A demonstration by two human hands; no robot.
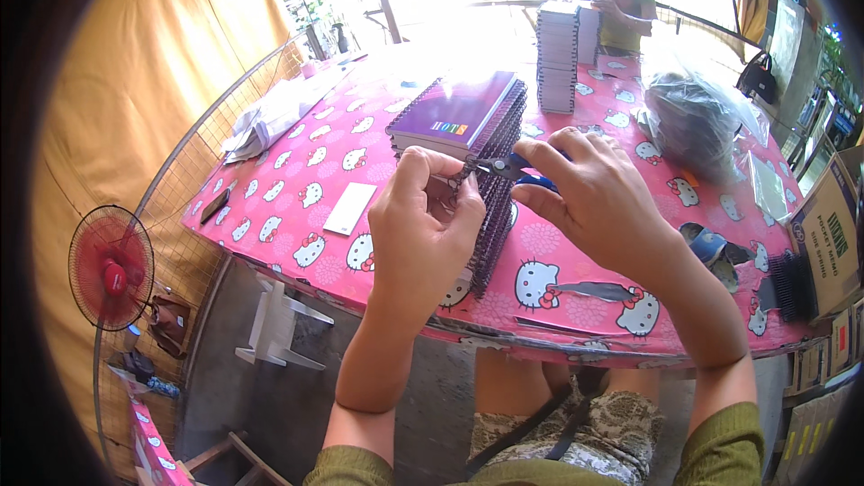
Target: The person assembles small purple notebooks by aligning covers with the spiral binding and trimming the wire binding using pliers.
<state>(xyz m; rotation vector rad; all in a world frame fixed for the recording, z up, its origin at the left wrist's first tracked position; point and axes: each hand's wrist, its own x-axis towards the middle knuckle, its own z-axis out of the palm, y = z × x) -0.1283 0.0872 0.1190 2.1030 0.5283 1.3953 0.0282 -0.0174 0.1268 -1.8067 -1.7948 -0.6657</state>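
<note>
In my right hand (pixel 598 193) is a small pair of blue-handled pliers (pixel 499 167). The fingers are bent round the handles. The pliers' jaws meet a dark coil wire (pixel 469 165) that my left hand (pixel 423 225) pinches between thumb and fingers. Whether the jaws are closed on the wire is too small to tell. Just beyond my hands lies a stack of spiral-bound notebooks with a purple cover (pixel 463 106) on top. Black spiral bindings (pixel 495 207) run down the stack's right side, partly hidden by my left hand.
A pink patterned cloth (pixel 576 256) covers the table. On it lie a white card (pixel 350 208), a tall notebook stack (pixel 558 58), a grey plastic bag (pixel 688 117) and papers (pixel 270 121). A cardboard box (pixel 828 238) stands right, a red fan (pixel 112 268) left. Another person (pixel 630 13) sits across.
</note>
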